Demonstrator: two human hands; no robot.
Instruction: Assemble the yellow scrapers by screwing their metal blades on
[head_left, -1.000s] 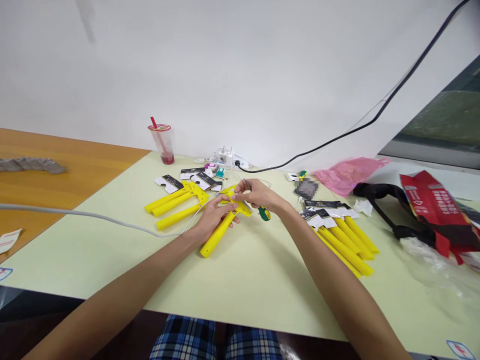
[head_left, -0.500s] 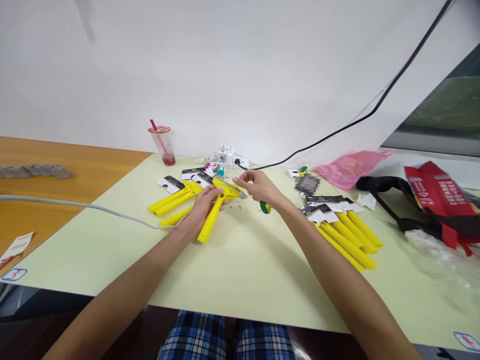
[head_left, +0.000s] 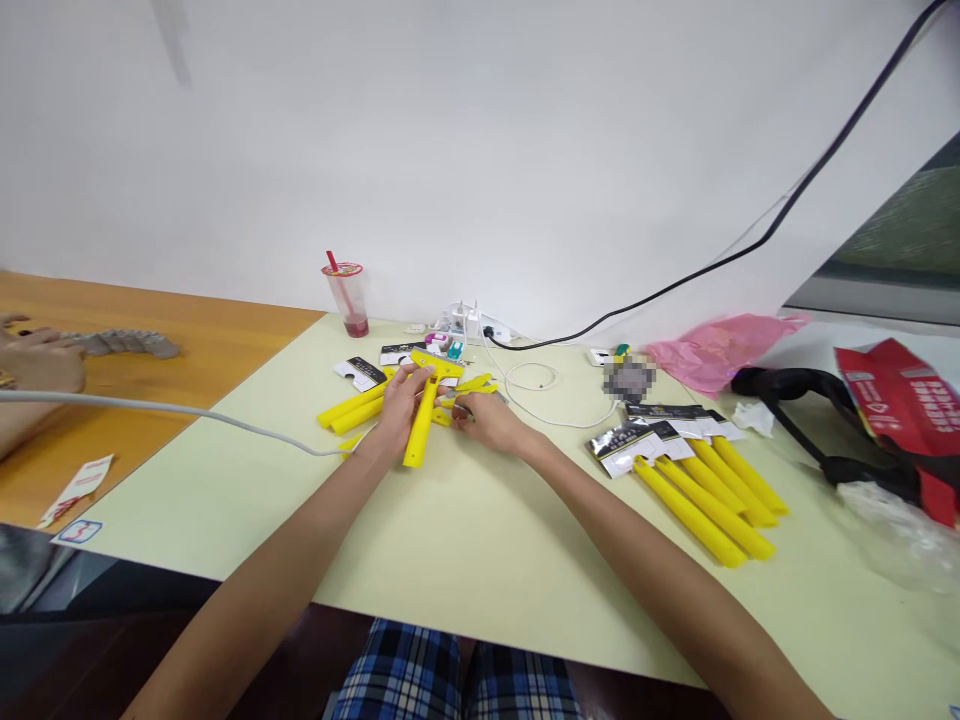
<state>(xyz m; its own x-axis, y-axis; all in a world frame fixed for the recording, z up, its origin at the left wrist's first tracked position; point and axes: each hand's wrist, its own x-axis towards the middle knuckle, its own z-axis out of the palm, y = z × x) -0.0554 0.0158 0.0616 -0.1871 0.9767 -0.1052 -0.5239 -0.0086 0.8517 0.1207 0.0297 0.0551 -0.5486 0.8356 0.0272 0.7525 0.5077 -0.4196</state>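
My left hand [head_left: 401, 405] is closed around a yellow T-shaped scraper [head_left: 422, 425], its handle pointing down toward me and its wide head at the top. Close beside it on the right, my right hand [head_left: 491, 420] is low over the table with its fingers curled. A small dark thing shows at those fingertips, but I cannot make out what it is. Just beyond the right hand are narrow yellow pieces [head_left: 476, 383]. Left of my left hand lie more yellow scrapers [head_left: 352, 408] with black-and-white cards [head_left: 361, 373].
Several carded scrapers [head_left: 697, 510] lie to the right. A lidded cup [head_left: 348, 300] stands at the back left near a power strip [head_left: 501, 335]. White cable [head_left: 555, 421] loops behind my hands. Pink plastic [head_left: 712, 350] lies back right. Another person's hand [head_left: 41, 360] is at far left.
My right hand has moved down and toward me, beside the scraper. The green-and-yellow screwdriver handle seen under it before no longer shows clearly. Another person's hand has entered at left.
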